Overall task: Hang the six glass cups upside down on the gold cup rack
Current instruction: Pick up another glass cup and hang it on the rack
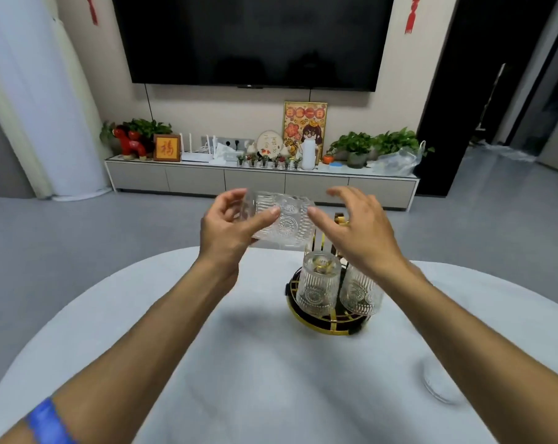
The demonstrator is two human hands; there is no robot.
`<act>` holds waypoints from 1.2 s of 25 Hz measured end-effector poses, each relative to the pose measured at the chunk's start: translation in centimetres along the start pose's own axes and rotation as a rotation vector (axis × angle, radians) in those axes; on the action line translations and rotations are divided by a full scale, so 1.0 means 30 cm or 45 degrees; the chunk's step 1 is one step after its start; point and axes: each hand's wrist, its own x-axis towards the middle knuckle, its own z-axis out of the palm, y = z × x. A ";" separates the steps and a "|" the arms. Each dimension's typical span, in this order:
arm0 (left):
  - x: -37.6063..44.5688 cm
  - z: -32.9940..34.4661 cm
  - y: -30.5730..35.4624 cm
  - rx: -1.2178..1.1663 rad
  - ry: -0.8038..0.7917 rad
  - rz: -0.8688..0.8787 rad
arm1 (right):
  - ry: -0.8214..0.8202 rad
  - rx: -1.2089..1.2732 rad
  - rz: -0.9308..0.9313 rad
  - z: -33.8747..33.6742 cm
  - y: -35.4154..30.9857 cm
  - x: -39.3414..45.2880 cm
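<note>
The left hand (pixel 226 229) holds a patterned glass cup (pixel 281 219) on its side above the white table (pixel 239 363), thumb and fingers pinching it. The right hand (pixel 354 229), fingers spread, hovers over the gold cup rack (pixel 329 326), where two cups (pixel 317 285) hang upside down.

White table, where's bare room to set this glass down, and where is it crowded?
The white table is bare left of the gold cup rack, under the left hand holding the glass cup, and along the near edge between the forearms. It is crowded on the rack, under the right hand, where two hung cups sit.
</note>
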 end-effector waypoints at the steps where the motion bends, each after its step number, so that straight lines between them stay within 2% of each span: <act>1: 0.047 0.027 0.014 0.191 -0.026 0.047 | -0.018 -0.256 -0.041 -0.017 0.044 0.036; 3: 0.124 0.083 0.014 0.494 -0.103 0.087 | -0.159 -0.462 0.019 -0.010 0.109 0.081; 5: 0.173 0.142 -0.023 0.740 -0.183 0.089 | -0.284 -0.490 0.079 0.026 0.152 0.092; 10: 0.234 0.210 -0.134 1.179 -0.355 0.133 | -0.231 -0.371 0.111 0.069 0.212 0.086; 15: 0.263 0.180 -0.204 1.278 -0.506 0.070 | -0.176 -0.384 0.077 0.076 0.197 0.082; 20: 0.267 0.152 -0.259 1.367 -0.645 0.120 | -0.111 -0.366 0.018 0.087 0.192 0.071; 25: 0.189 0.146 -0.280 1.383 -0.798 0.147 | -0.137 -0.239 0.138 0.035 0.209 -0.043; 26: 0.154 0.142 -0.267 1.372 -0.758 0.139 | -0.099 -0.172 0.166 0.006 0.226 -0.099; 28: 0.076 0.106 -0.226 1.265 -0.475 0.162 | 0.064 -0.065 0.190 -0.056 0.279 -0.233; 30: -0.046 0.074 -0.184 1.022 -0.202 0.317 | 0.191 -0.189 0.278 -0.123 0.357 -0.400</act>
